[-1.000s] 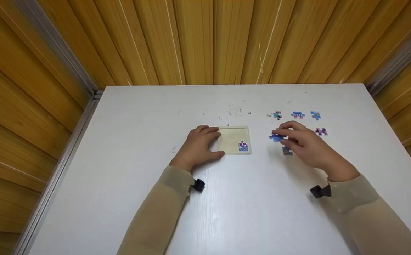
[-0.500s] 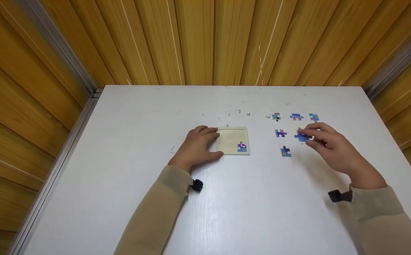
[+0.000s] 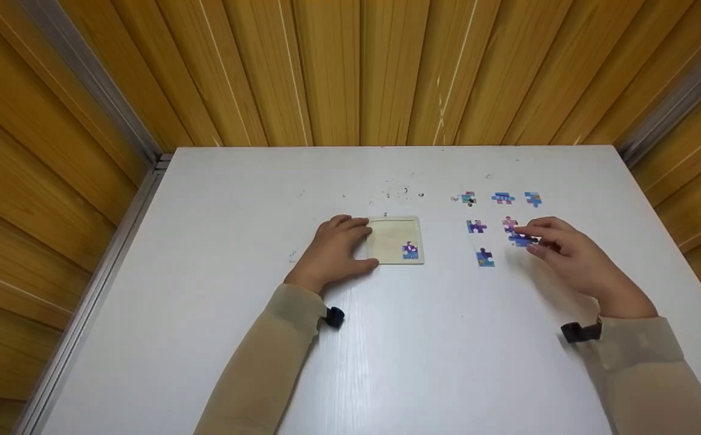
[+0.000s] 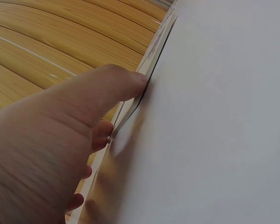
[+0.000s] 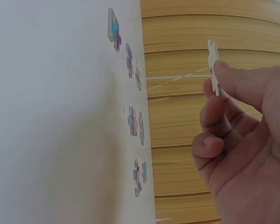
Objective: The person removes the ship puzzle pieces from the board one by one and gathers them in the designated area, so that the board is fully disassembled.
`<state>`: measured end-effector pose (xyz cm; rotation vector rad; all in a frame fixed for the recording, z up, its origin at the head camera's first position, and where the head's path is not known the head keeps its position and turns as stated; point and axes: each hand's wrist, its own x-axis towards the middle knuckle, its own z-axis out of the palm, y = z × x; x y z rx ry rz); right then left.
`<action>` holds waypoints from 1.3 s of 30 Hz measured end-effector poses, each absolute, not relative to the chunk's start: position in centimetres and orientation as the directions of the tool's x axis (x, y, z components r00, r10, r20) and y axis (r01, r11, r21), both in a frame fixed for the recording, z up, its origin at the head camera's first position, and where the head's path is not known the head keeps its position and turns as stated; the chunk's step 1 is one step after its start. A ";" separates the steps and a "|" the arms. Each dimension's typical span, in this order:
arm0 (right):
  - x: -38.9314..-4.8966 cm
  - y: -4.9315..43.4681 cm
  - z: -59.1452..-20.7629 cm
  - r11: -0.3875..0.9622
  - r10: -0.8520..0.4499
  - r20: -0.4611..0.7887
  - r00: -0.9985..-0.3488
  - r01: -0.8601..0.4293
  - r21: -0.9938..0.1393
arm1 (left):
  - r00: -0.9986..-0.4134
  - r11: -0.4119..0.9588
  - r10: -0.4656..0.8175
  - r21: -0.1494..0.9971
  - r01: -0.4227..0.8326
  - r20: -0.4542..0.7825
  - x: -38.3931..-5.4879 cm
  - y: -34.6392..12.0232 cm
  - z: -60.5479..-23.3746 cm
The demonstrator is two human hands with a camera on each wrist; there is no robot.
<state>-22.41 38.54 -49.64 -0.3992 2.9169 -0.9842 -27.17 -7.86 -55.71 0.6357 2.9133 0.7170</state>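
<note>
My left hand [image 3: 339,251] holds the left side of a small pale square puzzle frame [image 3: 420,241], thumb at its near edge and fingers by its far left part. In the left wrist view the thumb [image 4: 126,84] presses on the frame's thin edge [image 4: 161,46]. One purple and blue jigsaw piece [image 3: 410,251] lies in the frame's near right corner. To the right, my right hand [image 3: 574,257] pinches a blue jigsaw piece [image 3: 521,240] between thumb and fingers, above the table. The right wrist view shows this held piece [image 5: 214,67] edge-on, apart from the table.
Loose pieces lie spread right of the frame: a far row with a teal piece [image 3: 469,198], a blue one [image 3: 503,198] and another [image 3: 533,198], then purple-pink ones [image 3: 477,226] [image 3: 509,223] and a nearer blue-purple piece [image 3: 485,258]. A wood-panelled wall [image 3: 350,72] stands behind.
My right hand has moved right with the blue piece, away from the frame, then slightly nearer, uncovering a pink-purple piece. My left hand has stayed on the frame.
</note>
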 end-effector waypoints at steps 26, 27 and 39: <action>-23.6 39.7 -51.9 0.795 -0.249 -0.171 -0.953 -0.101 -0.598 | -0.904 0.797 0.425 0.453 0.399 0.047 -27.3 -7.9 -55.8; -23.6 39.7 -51.9 0.798 -0.252 -0.170 -0.953 -0.105 -0.594 | -0.904 0.797 0.425 0.455 0.398 0.048 -27.3 -7.9 -55.8; -23.6 39.8 -52.0 0.826 -0.239 -0.217 -0.946 -0.081 -0.559 | -0.905 0.801 0.423 0.450 0.395 0.042 -27.3 -7.9 -55.8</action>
